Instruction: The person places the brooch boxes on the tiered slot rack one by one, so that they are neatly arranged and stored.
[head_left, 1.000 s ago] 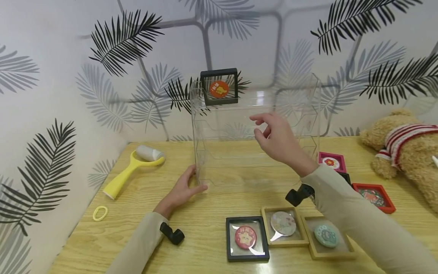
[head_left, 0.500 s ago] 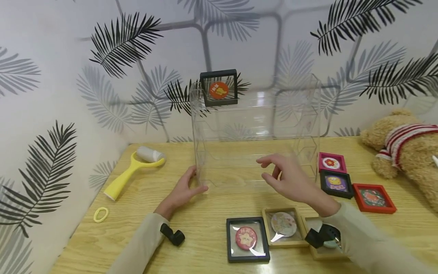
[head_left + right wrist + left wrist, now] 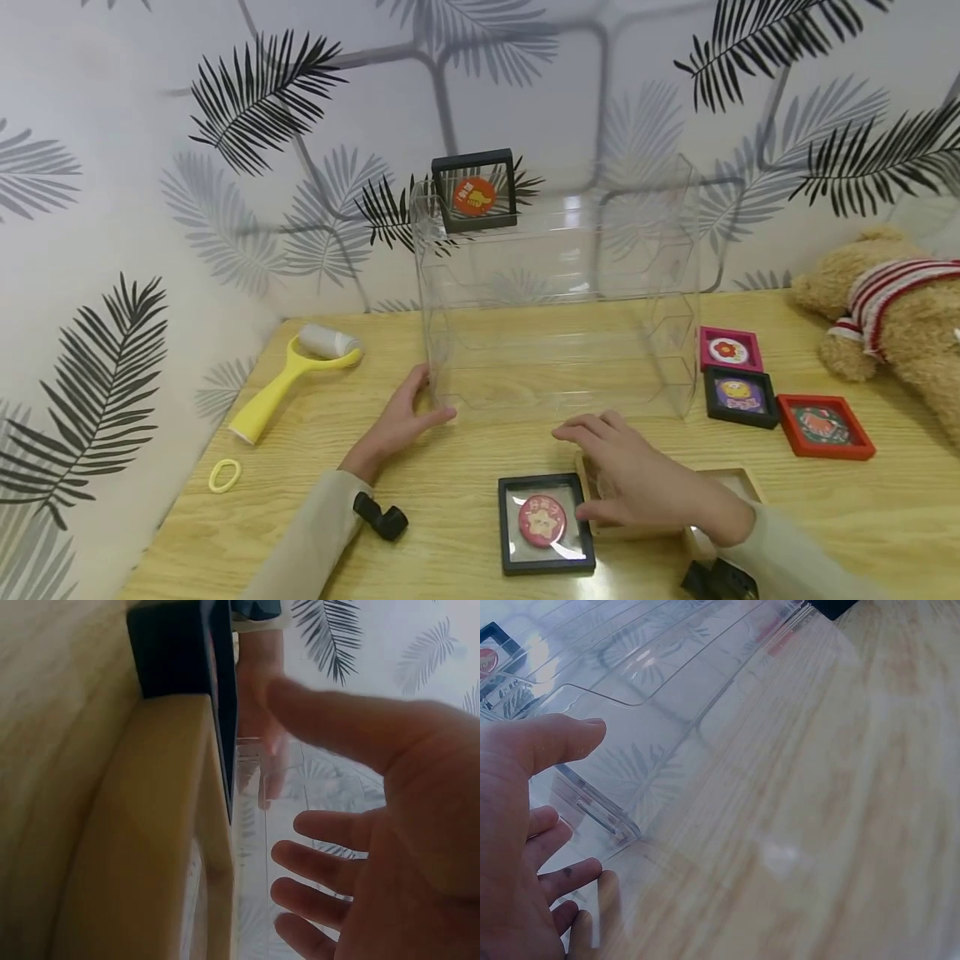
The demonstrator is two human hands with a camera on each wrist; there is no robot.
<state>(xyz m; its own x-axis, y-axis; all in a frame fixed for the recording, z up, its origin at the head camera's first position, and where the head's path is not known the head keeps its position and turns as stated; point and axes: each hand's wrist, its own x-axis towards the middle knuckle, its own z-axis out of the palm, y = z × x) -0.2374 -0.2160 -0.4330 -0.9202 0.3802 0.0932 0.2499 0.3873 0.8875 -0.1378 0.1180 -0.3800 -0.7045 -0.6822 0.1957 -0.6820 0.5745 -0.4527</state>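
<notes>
A clear acrylic tiered rack [image 3: 555, 297] stands against the wall. My left hand [image 3: 401, 421] rests at its lower left side, thumb extended in front; in the left wrist view the fingers lie beside the panel's edge. On the top tier leans a black-framed orange badge [image 3: 475, 197]. My right hand [image 3: 637, 475] hovers over two tan-framed badges [image 3: 738, 479], hiding most of them. Thumb and fingers are spread, with nothing between them. Left of that hand lies a black-framed star badge [image 3: 542, 521]. The right wrist view shows a tan frame [image 3: 142, 802] close to the fingers.
Right of the rack lie a pink-framed flower badge [image 3: 729, 350], a black-framed purple badge [image 3: 741, 396] and a red-framed badge [image 3: 825, 426]. Beyond them is a teddy bear [image 3: 892, 308]. At left are a yellow-handled roller [image 3: 277, 387] and a yellow ring [image 3: 225, 476].
My right hand has come down from in front of the rack to the tan frames near the table's front, its fingers spreading. The left hand stays at the rack's side.
</notes>
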